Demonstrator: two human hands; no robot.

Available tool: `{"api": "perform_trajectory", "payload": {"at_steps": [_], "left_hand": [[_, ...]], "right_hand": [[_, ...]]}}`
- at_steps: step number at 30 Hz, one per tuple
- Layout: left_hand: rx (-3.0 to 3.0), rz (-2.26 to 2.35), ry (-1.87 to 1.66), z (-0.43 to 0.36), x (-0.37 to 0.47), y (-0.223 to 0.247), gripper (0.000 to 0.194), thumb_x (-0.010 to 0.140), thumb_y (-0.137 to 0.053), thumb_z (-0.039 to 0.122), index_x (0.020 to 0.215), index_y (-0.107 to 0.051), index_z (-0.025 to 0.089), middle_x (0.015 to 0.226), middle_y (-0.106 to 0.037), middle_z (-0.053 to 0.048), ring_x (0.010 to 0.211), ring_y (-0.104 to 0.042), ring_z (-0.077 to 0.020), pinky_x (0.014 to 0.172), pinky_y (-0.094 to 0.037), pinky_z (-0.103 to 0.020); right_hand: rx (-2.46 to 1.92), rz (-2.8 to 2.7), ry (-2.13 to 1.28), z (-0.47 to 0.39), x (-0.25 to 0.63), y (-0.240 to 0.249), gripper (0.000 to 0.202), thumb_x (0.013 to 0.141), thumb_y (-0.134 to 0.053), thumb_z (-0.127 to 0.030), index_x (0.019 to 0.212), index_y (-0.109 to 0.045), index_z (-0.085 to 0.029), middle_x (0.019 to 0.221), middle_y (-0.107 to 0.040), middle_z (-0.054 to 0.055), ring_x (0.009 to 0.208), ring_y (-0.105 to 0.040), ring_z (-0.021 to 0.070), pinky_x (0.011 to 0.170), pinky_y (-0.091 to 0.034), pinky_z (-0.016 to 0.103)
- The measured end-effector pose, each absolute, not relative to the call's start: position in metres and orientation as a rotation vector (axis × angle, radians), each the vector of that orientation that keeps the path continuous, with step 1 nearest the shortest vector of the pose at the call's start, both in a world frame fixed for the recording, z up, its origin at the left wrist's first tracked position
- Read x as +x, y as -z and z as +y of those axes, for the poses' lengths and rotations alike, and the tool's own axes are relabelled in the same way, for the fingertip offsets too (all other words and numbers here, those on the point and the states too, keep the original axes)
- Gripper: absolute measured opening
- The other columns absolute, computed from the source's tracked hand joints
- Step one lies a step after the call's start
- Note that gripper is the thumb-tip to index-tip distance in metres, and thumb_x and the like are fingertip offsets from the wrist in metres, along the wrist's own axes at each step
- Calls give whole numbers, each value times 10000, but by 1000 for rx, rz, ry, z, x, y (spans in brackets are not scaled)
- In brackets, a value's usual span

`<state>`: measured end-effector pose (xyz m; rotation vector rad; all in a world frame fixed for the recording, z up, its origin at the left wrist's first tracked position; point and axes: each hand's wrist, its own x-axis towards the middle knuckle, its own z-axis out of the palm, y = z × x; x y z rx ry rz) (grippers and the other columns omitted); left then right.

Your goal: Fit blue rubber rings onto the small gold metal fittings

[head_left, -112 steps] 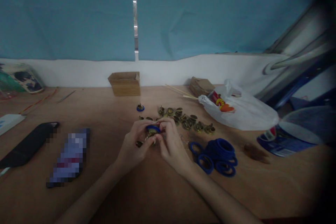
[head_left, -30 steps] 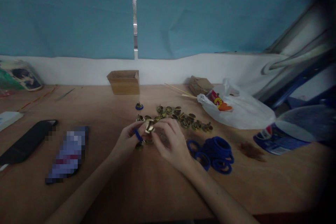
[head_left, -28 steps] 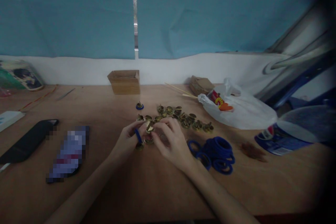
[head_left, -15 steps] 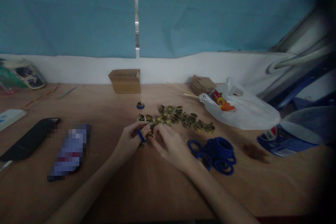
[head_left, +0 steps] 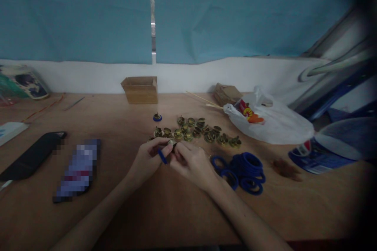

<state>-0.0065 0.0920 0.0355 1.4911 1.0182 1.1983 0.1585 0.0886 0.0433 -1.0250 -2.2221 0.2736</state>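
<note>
My left hand [head_left: 149,160] is closed, with a blue ring [head_left: 162,156] standing on edge between its fingers. Thumb and fingertips also pinch a small brass-coloured metal fitting [head_left: 171,141], mostly covered by the fingers. My right hand [head_left: 193,162] meets it from the other side, its fingers closed on the same fitting. Just beyond the hands lie several brass-coloured fittings [head_left: 210,137] in loose rows. Farther back, one fitting [head_left: 157,115] sits apart with a blue ring around its base. A pile of blue rings [head_left: 247,166] lies right of my right hand.
A small open cardboard box [head_left: 141,92] stands by the wall. Right of it are a brown carton [head_left: 227,94], a white plastic bag [head_left: 282,125] and a blue tub [head_left: 324,157]. On the left lie a black phone [head_left: 32,157] and a blurred-out purple object [head_left: 78,172].
Both hands have shifted slightly, and the fitting has turned between the fingers. The blue ring in my left hand has moved a little right and down.
</note>
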Motion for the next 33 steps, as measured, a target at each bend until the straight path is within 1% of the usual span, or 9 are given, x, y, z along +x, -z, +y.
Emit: {"api": "perform_trajectory", "payload": {"at_steps": [3,7,10,14,18,23,26,29,33], "left_hand": [[1467,1092,-1205,92,-6,-35,215,816,-629,324,935,-730,177,853,-723,-54,787,-653,-178,715,-506,-263],[1244,1147,-1268,98,-13,-34,301,814,-626,403,951,-710,148,819,-714,-52,711,-660,-165,649,-519,-254],[1148,1179,-1392,104,-21,-35,330,774,-669,432,928,-704,141,876,-722,-60,807,-680,-185,724,-535,-271],[1099,1208,-1428,108,-25,-39,409,729,-703,467,966,-695,134,911,-732,-81,815,-700,-215,728,-547,-314],[1101,1210,-1366,105,-19,-37,433,716,-712,485,972,-704,136,918,-738,-92,792,-706,-214,714,-549,-310],[1110,1115,-1319,102,-13,-31,349,726,-734,393,977,-703,153,951,-736,-94,819,-706,-214,744,-564,-324],[1231,1093,-1354,98,-10,-31,305,736,-729,330,989,-695,163,978,-731,-90,883,-696,-217,783,-563,-327],[1342,1105,-1390,93,-9,-31,347,738,-721,299,1056,-661,177,975,-731,-79,866,-699,-207,761,-569,-310],[1669,1249,-1412,88,-12,-33,404,705,-737,253,1094,-637,210,995,-733,-64,871,-705,-206,789,-561,-296]], "right_hand": [[-1015,-2221,-297,86,157,-47,174,857,-501,-205,693,-443,-203,649,-500,-19,569,-465,109,537,-340,236],[-1090,-1991,-352,89,163,-54,240,917,-457,-277,689,-445,-205,601,-476,-34,540,-469,102,534,-354,227],[-1301,-1863,-309,100,175,-58,260,924,-456,-311,686,-465,-206,575,-489,-31,526,-483,114,533,-353,239],[-1560,-2152,-240,114,192,-53,240,908,-483,-286,686,-516,-201,604,-578,10,558,-550,153,528,-329,261],[-1669,-2347,-142,115,195,-44,171,897,-512,-253,744,-561,-196,659,-628,50,610,-599,189,530,-336,268],[-1613,-2348,-201,111,188,-43,49,861,-565,-237,857,-577,-189,709,-648,57,638,-612,198,548,-373,271],[-1448,-2175,-359,110,183,-51,110,902,-504,-263,842,-568,-196,667,-612,11,597,-576,153,550,-381,251],[-1252,-1970,-521,105,177,-58,220,933,-458,-325,782,-556,-198,597,-528,-30,535,-498,113,515,-363,227],[-1101,-1945,-677,92,166,-58,247,902,-511,-367,721,-523,-198,581,-486,-45,513,-440,92,485,-337,214]]}}
